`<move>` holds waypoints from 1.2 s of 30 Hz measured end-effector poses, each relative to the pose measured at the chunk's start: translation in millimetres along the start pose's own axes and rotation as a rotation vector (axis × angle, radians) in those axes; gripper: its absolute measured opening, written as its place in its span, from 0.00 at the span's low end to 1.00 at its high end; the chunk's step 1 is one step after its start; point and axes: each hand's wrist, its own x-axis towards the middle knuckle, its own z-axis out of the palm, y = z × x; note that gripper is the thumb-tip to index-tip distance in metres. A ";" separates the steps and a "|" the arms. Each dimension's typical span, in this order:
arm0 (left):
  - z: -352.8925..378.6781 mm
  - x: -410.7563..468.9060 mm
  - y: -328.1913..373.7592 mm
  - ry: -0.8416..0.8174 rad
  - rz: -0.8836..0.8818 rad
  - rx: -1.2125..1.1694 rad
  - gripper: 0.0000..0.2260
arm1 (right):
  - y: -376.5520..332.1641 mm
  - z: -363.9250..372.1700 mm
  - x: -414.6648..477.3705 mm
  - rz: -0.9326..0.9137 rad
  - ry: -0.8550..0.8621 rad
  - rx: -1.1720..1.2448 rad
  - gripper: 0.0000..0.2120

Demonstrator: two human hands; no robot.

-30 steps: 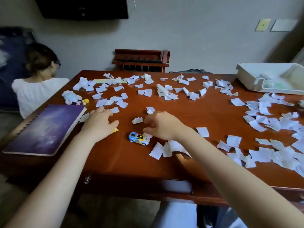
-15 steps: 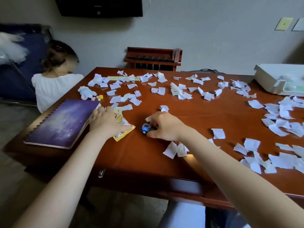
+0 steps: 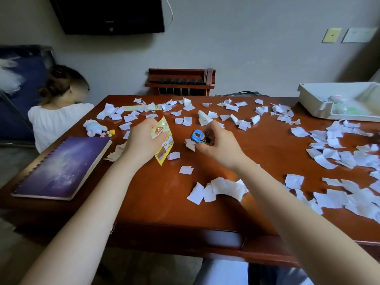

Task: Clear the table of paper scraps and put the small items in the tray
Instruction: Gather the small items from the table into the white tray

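White paper scraps (image 3: pixel 218 189) lie scattered over the brown wooden table (image 3: pixel 156 202), thickest at the right. My left hand (image 3: pixel 141 144) grips a yellow snack packet (image 3: pixel 163 140), lifted off the table. My right hand (image 3: pixel 218 144) holds a small blue toy car (image 3: pixel 198 136) above the table, with a paper scrap (image 3: pixel 190 144) caught under its fingers. The white tray (image 3: pixel 314 104) stands at the far right corner with a few pale items inside.
A purple spiral notebook (image 3: pixel 61 169) lies at the left edge. A small pale plush toy (image 3: pixel 92 126) and tiny yellow bits (image 3: pixel 112 132) sit behind it. A person in white sits beyond the table's left corner. A wooden rack (image 3: pixel 181 82) stands behind the table.
My right hand took the blue toy car off the table and raised it. My left hand picked up the yellow packet and lifted it.
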 end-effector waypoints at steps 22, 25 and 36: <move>179.7 104.1 286.2 -0.258 0.369 -0.370 0.07 | 195.5 -219.2 -12.7 0.462 0.568 -0.138 0.17; 210.6 124.2 316.9 -0.312 0.356 -0.420 0.08 | 233.6 -249.1 6.1 0.538 0.606 -0.251 0.17; 305.0 213.7 384.6 -0.389 0.304 -0.587 0.09 | 363.4 -325.2 87.9 0.747 0.634 -0.483 0.14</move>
